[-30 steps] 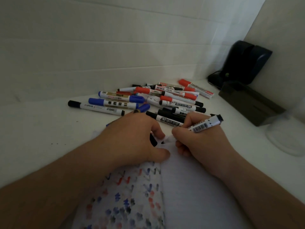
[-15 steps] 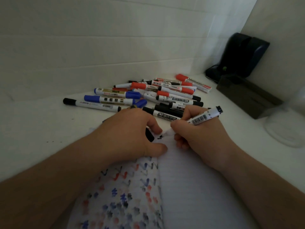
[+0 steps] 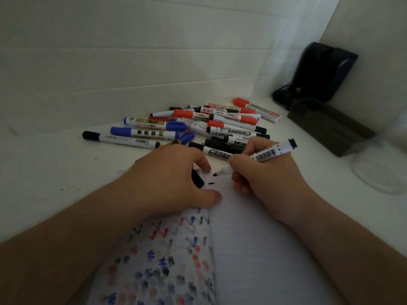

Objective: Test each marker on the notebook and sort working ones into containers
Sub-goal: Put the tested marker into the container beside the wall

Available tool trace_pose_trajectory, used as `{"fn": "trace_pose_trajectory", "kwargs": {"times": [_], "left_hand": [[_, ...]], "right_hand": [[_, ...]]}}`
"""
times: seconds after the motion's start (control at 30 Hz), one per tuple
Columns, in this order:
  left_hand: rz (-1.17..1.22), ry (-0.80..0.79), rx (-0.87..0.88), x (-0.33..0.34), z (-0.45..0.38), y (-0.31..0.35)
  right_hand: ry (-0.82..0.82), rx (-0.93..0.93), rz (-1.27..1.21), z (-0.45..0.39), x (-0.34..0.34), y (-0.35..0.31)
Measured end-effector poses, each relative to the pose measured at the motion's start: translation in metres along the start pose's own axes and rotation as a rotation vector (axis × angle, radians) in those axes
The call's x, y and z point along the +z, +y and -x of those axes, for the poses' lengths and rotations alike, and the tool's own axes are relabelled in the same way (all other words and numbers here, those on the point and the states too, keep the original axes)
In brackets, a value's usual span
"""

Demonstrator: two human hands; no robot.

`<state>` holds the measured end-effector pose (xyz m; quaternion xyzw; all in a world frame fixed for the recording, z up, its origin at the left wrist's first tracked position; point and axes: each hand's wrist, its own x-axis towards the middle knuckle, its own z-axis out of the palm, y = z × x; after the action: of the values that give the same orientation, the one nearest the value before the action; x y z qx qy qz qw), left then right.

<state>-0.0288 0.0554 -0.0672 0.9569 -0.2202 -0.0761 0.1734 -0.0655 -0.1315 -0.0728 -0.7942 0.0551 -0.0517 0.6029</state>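
Observation:
An open notebook (image 3: pixel 248 249) lies in front of me; its left page is full of red, blue and black test marks, its right page is lined and nearly blank. My right hand (image 3: pixel 266 179) grips an uncapped black marker (image 3: pixel 264 154), tip down on the top of the right page beside two short black strokes. My left hand (image 3: pixel 174 181) rests on the notebook's top left and holds the black cap (image 3: pixel 197 178) under its fingers. A pile of red, blue and black markers (image 3: pixel 209 126) lies just beyond both hands.
A dark rectangular container (image 3: pixel 328 126) stands at the right, with a black device (image 3: pixel 319 71) behind it in the corner. A clear round container (image 3: pixel 383 170) sits at the far right edge. White walls close the desk at the back and right.
The marker tip has made short black strokes at the top of the right page. Both hands stay in about the same place; the view has shifted slightly.

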Motion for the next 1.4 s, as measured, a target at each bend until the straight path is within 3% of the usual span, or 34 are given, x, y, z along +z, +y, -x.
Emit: {"fn": "trace_pose_trajectory", "kwargs": {"times": [0.9,1.4], "left_hand": [[0.019,0.005,-0.03,0.0017,-0.0007,-0.0023],[0.019,0.006,-0.032,-0.0005,0.002,0.0007]], "right_hand": [[-0.016,-0.012,0.12,0.002,0.003,-0.0004],[0.003,-0.007,0.034,0.001,0.0034,0.0019]]}}
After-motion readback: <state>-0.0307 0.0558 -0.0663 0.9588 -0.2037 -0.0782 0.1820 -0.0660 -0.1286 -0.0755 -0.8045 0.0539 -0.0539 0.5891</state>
